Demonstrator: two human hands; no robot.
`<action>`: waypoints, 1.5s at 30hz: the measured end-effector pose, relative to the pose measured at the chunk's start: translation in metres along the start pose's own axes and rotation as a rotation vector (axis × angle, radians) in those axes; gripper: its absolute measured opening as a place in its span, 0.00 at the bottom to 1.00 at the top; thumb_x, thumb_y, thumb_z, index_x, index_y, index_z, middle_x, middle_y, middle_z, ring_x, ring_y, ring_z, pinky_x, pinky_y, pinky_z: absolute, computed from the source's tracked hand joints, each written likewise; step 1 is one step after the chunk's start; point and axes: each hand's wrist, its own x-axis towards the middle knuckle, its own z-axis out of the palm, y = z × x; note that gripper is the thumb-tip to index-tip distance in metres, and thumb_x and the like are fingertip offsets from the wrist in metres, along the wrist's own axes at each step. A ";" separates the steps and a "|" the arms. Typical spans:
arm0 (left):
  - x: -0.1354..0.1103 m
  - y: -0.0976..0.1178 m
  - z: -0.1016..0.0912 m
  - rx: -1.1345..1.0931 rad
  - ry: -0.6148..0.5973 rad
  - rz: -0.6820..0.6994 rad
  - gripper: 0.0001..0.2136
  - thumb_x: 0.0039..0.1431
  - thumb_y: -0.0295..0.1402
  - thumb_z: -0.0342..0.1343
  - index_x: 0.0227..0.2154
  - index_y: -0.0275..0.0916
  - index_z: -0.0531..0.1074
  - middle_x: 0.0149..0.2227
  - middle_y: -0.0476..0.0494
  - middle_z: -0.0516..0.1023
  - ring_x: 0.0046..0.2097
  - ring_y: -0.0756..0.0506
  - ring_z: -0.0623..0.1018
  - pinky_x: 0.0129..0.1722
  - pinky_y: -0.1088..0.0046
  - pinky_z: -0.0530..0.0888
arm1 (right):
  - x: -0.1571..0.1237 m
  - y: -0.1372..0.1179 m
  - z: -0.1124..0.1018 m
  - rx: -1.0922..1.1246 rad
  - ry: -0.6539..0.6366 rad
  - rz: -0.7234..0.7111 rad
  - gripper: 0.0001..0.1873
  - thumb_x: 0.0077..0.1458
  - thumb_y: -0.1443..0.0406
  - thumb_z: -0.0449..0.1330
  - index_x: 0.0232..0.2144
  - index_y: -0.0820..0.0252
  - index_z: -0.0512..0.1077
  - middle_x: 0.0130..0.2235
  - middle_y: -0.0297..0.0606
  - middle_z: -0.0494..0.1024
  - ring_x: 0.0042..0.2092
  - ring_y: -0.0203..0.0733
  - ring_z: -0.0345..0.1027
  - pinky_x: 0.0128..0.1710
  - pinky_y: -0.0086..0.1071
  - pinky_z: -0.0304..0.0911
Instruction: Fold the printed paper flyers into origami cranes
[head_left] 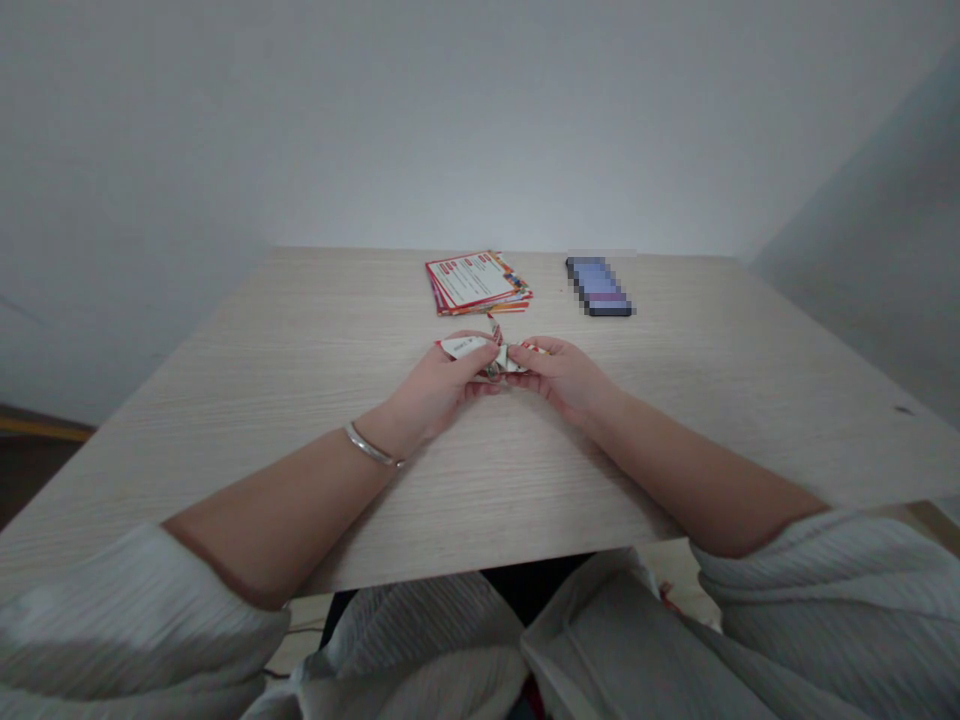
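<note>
A folded piece of printed paper (502, 355), white with red edges and some coloured print, is held between both hands just above the middle of the table. My left hand (454, 370) grips its left part, thumb on top and fingers curled beneath. From the other side, my right hand (559, 370) pinches the right part between thumb and fingers. The two thumbs nearly meet at the centre of the folds. One narrow tip of the paper points up and away from me. Much of the paper is hidden by the fingers, so its full shape cannot be made out.
Just beyond my hands lies a stack of printed red-bordered sheets (476, 280), slightly fanned. A phone (600, 287) with a blurred screen rests to the right of it. The pale wooden table (300, 350) meets a white wall (480, 120) at the back.
</note>
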 end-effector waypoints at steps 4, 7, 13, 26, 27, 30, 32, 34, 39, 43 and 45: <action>0.000 -0.001 0.001 0.017 0.043 0.004 0.11 0.49 0.35 0.73 0.29 0.40 0.76 0.33 0.46 0.79 0.32 0.48 0.76 0.29 0.75 0.76 | -0.001 0.000 0.000 0.005 -0.040 0.004 0.20 0.37 0.55 0.81 0.24 0.58 0.78 0.32 0.34 0.82 0.37 0.36 0.75 0.46 0.34 0.76; -0.001 -0.002 0.001 0.019 0.059 0.007 0.11 0.49 0.35 0.73 0.30 0.40 0.76 0.32 0.47 0.78 0.33 0.48 0.76 0.29 0.75 0.76 | -0.002 -0.001 0.001 0.025 -0.084 0.011 0.21 0.35 0.54 0.82 0.24 0.59 0.78 0.32 0.34 0.83 0.36 0.36 0.75 0.46 0.35 0.76; -0.003 0.000 0.002 0.022 0.034 0.009 0.11 0.48 0.34 0.72 0.31 0.40 0.76 0.33 0.48 0.79 0.33 0.48 0.77 0.31 0.74 0.76 | 0.000 0.000 0.002 -0.061 -0.035 -0.044 0.21 0.35 0.53 0.81 0.24 0.58 0.77 0.31 0.33 0.81 0.36 0.36 0.74 0.47 0.37 0.75; -0.004 -0.002 0.005 0.133 0.137 0.136 0.11 0.46 0.29 0.66 0.34 0.39 0.72 0.28 0.53 0.73 0.29 0.52 0.71 0.28 0.76 0.69 | -0.002 0.001 0.004 -0.004 -0.106 -0.066 0.23 0.36 0.50 0.81 0.23 0.55 0.74 0.31 0.30 0.81 0.37 0.37 0.74 0.47 0.37 0.73; -0.005 -0.001 0.006 0.116 0.131 0.142 0.11 0.46 0.29 0.66 0.33 0.39 0.71 0.28 0.53 0.73 0.29 0.52 0.71 0.28 0.77 0.69 | -0.002 0.001 0.004 0.013 -0.128 -0.060 0.23 0.36 0.50 0.81 0.23 0.55 0.75 0.31 0.30 0.81 0.37 0.37 0.74 0.47 0.38 0.73; -0.007 -0.001 0.009 0.055 0.122 0.166 0.10 0.47 0.26 0.66 0.33 0.39 0.72 0.30 0.52 0.74 0.31 0.52 0.72 0.30 0.78 0.69 | -0.002 0.002 0.003 0.032 -0.154 -0.062 0.23 0.37 0.50 0.81 0.24 0.55 0.74 0.31 0.29 0.81 0.38 0.37 0.75 0.49 0.37 0.73; -0.006 -0.002 0.009 0.021 0.116 0.155 0.10 0.47 0.26 0.66 0.32 0.39 0.72 0.30 0.52 0.74 0.31 0.52 0.73 0.31 0.78 0.70 | -0.001 0.002 0.002 0.017 -0.150 -0.061 0.23 0.39 0.50 0.80 0.25 0.54 0.75 0.31 0.29 0.81 0.38 0.36 0.75 0.49 0.37 0.74; -0.004 -0.003 0.008 -0.009 0.086 0.129 0.08 0.48 0.26 0.66 0.31 0.38 0.74 0.31 0.51 0.76 0.33 0.52 0.75 0.34 0.78 0.72 | 0.000 0.002 0.001 -0.016 -0.116 -0.054 0.22 0.39 0.50 0.80 0.26 0.54 0.76 0.32 0.29 0.82 0.38 0.37 0.76 0.47 0.36 0.74; -0.001 -0.004 0.002 -0.049 0.059 0.052 0.09 0.52 0.30 0.69 0.36 0.36 0.79 0.38 0.47 0.83 0.39 0.49 0.79 0.40 0.73 0.77 | 0.002 0.002 0.001 -0.126 0.012 -0.044 0.20 0.37 0.51 0.80 0.27 0.55 0.80 0.33 0.31 0.83 0.37 0.35 0.76 0.40 0.30 0.73; -0.002 -0.002 0.000 -0.110 0.025 0.028 0.07 0.54 0.28 0.70 0.35 0.36 0.80 0.38 0.47 0.83 0.38 0.50 0.79 0.40 0.74 0.77 | 0.003 0.001 0.000 -0.086 -0.003 -0.021 0.20 0.37 0.53 0.81 0.27 0.55 0.80 0.33 0.31 0.84 0.37 0.35 0.75 0.41 0.29 0.73; 0.000 -0.003 -0.002 -0.147 0.009 0.013 0.07 0.56 0.29 0.69 0.36 0.36 0.80 0.38 0.46 0.83 0.38 0.49 0.79 0.41 0.73 0.78 | 0.003 0.000 0.000 -0.069 -0.028 -0.007 0.18 0.41 0.54 0.79 0.29 0.56 0.80 0.35 0.34 0.84 0.38 0.37 0.76 0.43 0.31 0.74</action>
